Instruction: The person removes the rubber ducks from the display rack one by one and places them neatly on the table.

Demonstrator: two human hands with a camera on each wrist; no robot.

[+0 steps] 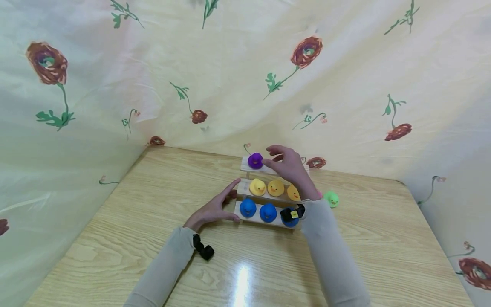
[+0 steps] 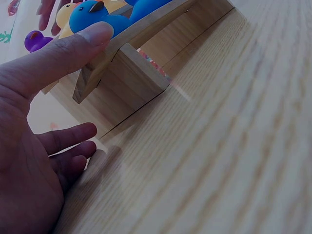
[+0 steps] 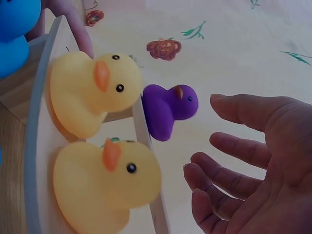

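Pale sleeves (image 1: 334,260) lie closest, a small black device strapped at each wrist. Just past them the left hand (image 1: 215,209) spans the left end of a three-tier wooden rack (image 1: 243,186), thumb by the lowest tier, fingers slack and closed on nothing; whether the thumb presses the wood, I cannot tell. Three blue ducks (image 1: 248,207) sit on that lowest tier, and three yellow ducks (image 1: 275,187) on the one behind. Farther back, the right hand (image 1: 289,165) hangs over the top tier, thumb and fingers parted, grasping nothing. Immediately to its left, off the thumb tip, the purple duck (image 1: 255,161) stands upright at that tier's left end, its beak toward the person, so its length appears to run front to back across the board. Of the two hands, the right is nearer it. Beyond the rack's right side, a green duck (image 1: 332,198) and a mostly hidden pink thing rest on the wood-grain table (image 1: 383,238); behind everything hangs flowered cloth (image 1: 230,81).
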